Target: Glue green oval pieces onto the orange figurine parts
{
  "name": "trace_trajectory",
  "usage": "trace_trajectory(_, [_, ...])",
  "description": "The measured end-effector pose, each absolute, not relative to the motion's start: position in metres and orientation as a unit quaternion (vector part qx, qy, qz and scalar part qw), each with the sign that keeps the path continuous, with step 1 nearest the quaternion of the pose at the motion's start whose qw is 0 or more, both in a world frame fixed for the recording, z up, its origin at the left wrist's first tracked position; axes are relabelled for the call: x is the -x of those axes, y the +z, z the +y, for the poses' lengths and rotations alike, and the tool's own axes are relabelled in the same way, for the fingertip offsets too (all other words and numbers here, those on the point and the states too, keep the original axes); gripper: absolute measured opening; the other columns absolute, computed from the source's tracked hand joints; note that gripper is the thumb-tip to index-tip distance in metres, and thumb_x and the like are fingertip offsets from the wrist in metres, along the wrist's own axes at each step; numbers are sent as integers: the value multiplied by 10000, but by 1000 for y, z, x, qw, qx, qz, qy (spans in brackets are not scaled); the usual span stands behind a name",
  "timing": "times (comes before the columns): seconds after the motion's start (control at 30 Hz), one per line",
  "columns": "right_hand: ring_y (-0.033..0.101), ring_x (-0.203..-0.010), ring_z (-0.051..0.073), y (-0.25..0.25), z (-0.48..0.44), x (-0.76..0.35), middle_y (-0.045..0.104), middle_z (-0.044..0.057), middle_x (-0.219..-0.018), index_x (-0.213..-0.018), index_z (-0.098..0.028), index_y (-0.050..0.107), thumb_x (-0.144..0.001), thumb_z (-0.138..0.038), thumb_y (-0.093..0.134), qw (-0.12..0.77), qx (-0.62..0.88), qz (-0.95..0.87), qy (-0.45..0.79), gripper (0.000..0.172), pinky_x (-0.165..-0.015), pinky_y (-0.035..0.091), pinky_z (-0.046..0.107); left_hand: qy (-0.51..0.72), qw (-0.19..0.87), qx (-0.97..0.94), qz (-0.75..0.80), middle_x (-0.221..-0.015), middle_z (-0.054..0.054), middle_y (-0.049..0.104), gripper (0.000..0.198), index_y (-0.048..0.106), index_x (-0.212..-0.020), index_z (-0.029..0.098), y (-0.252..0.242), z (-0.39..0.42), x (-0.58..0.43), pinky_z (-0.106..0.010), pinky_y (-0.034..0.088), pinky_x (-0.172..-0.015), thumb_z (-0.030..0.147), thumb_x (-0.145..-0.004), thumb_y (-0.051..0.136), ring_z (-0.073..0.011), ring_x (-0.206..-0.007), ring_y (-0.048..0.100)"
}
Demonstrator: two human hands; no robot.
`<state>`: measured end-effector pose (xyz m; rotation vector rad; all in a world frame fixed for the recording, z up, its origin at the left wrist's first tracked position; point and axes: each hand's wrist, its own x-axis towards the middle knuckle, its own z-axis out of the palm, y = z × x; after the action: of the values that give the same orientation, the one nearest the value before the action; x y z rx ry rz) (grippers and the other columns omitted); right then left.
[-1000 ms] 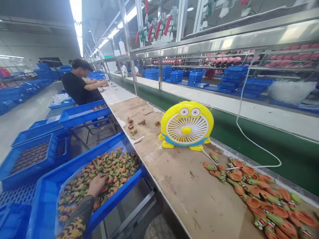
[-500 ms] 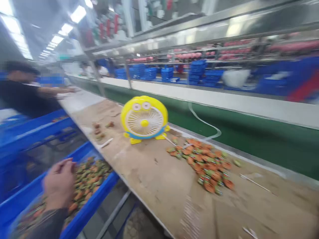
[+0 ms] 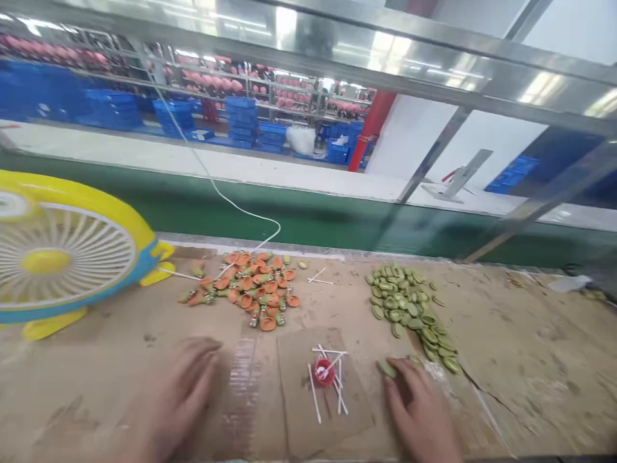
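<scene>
My left hand (image 3: 180, 389) hovers low over the cardboard-covered bench, fingers stretched forward and blurred; whether it holds anything I cannot make out. My right hand (image 3: 421, 405) lies fingers-forward on the bench, its fingertips touching a green piece (image 3: 387, 368) at the near end of a pile of green pieces (image 3: 409, 305). Between the hands sits a small red cap (image 3: 322, 372) with several white swab sticks (image 3: 315, 399) around it. A pile of orange-and-green toy parts (image 3: 253, 289) lies further back.
A yellow desk fan (image 3: 58, 257) stands at the left, its white cord (image 3: 226, 196) running up over the green conveyor belt (image 3: 308, 215). Beyond are stacked blue crates (image 3: 250, 122) and shelves of pink items. A slanted metal post (image 3: 434, 157) rises at the right.
The view swung right from the blue tray of parts to the bench. My left hand left the tray and came over the cardboard; my right hand came into view at the green pieces.
</scene>
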<state>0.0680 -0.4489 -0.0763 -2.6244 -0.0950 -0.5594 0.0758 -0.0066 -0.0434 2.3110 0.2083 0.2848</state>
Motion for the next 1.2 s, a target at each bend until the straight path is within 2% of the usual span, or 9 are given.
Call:
trace_trajectory(0.23, [604,-1104,362,-84,-457,-72,631,172,-1176,-1184,-149,609,-980,-442,483,169,951,-20,-256,379,-927,498,546,71,257,-963,30,-1270,-163,701,463,637,-1275,185,-31,-70,-133,-479,492,-1004,442,-890,629,-376,-1188,628])
trace_trajectory(0.37, [631,-1084,355,-74,-449,-63,665,159,-1147,-1183,-190,614,-981,-399,513,164,940,-87,-286,307,-896,522,519,56,258,-964,30,-1122,-130,757,302,668,-1186,210,-32,-69,-136,-430,499,-926,346,-936,568,-343,-1093,676])
trace_trajectory(0.5, [694,-979,283,-54,-419,-62,713,116,-1081,-1188,-222,640,-981,-386,556,297,931,-89,-192,277,-847,583,415,56,254,-965,29,-983,-96,748,224,690,-1017,234,-31,-58,-117,-420,503,-874,211,-862,529,-324,-989,688])
trace_trajectory(0.6, [717,-867,232,-36,-388,-69,730,87,-983,-1261,-197,650,-979,-448,562,448,889,-27,-94,388,-769,608,330,53,278,-959,-8,-960,-93,721,183,666,-885,257,-37,-51,-93,-428,516,-844,169,-777,546,-327,-962,674])
trace_trajectory(0.77, [719,-818,231,-15,-353,-87,750,76,-894,-1124,-164,738,-920,-478,617,560,828,4,23,393,-744,594,320,46,313,-947,-57,-1087,-116,718,113,662,-918,281,-46,-45,-67,-467,525,-927,288,-813,621,-353,-1060,654])
trace_trajectory(0.87, [715,-853,230,-10,-344,-90,765,68,-912,-1000,-190,758,-941,-398,596,555,830,-20,52,270,-798,568,325,51,311,-949,-28,-1209,-142,714,312,696,-1123,257,-45,-48,-72,-508,506,-1000,433,-885,597,-381,-1150,636])
trace_trajectory(0.93, [712,-860,224,-7,-341,-90,769,58,-923,-964,-207,759,-958,-345,574,532,843,-45,61,231,-812,555,322,26,307,-950,-53,-1254,-137,715,363,714,-1208,259,-45,-51,-78,-510,498,-1020,426,-927,557,-376,-1172,635])
trace_trajectory(1.1, [709,-873,216,-1,-342,-83,765,46,-935,-965,-231,749,-987,-314,545,478,874,-80,35,222,-798,537,301,-31,324,-940,-97,-1160,-108,757,252,745,-1107,288,-41,-58,-80,-456,538,-941,288,-900,601,-339,-1076,682])
trace_trajectory(1.2, [704,-855,211,3,-346,-79,760,54,-940,-983,-229,730,-1021,-355,514,473,876,-87,-17,254,-743,527,276,-20,399,-915,-51,-1183,-110,747,284,730,-1115,281,-36,-63,-76,-457,556,-948,292,-846,642,-343,-1084,685])
